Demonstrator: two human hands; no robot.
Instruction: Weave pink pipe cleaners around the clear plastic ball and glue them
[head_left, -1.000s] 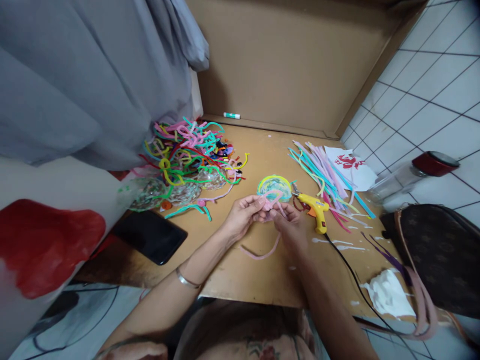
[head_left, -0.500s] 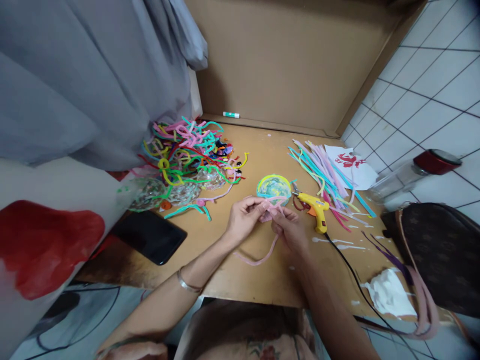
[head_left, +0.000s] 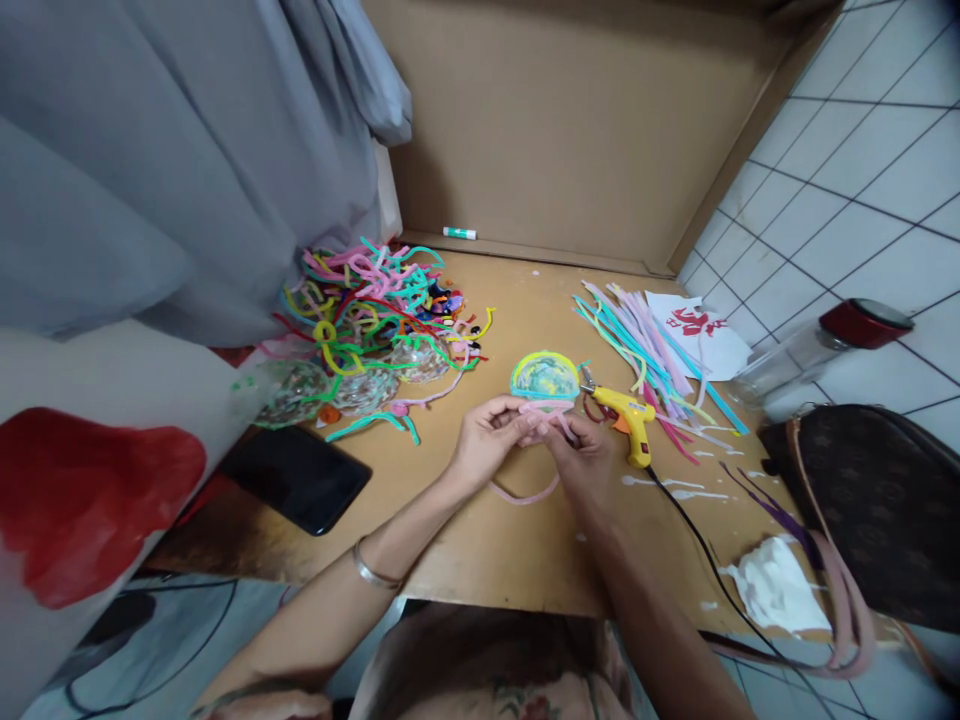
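Between my two hands is a pink pipe cleaner (head_left: 525, 499), bent near the fingertips, with its loose length curving down in a loop over the table. My left hand (head_left: 491, 440) pinches it from the left, and my right hand (head_left: 581, 450) pinches it from the right, the fingertips almost meeting. Just beyond the fingers lies a round piece (head_left: 545, 374) with a yellow and turquoise rim and a mottled green and yellow middle. A yellow glue gun (head_left: 630, 415) rests right of it, its nozzle pointing at the piece.
At the left are a heap of coloured pipe cleaners (head_left: 375, 290), clear round discs (head_left: 365, 387) and a black phone (head_left: 300, 478). Straight pipe cleaners (head_left: 645, 340), a paper (head_left: 712, 345), a lidded bottle (head_left: 802, 355), a brown bag (head_left: 870, 510) and crumpled tissue (head_left: 780, 590) are at the right.
The bent pink pipe cleaner has been turned and lowered slightly at my fingertips. Its hanging loop has swung closer under my hands.
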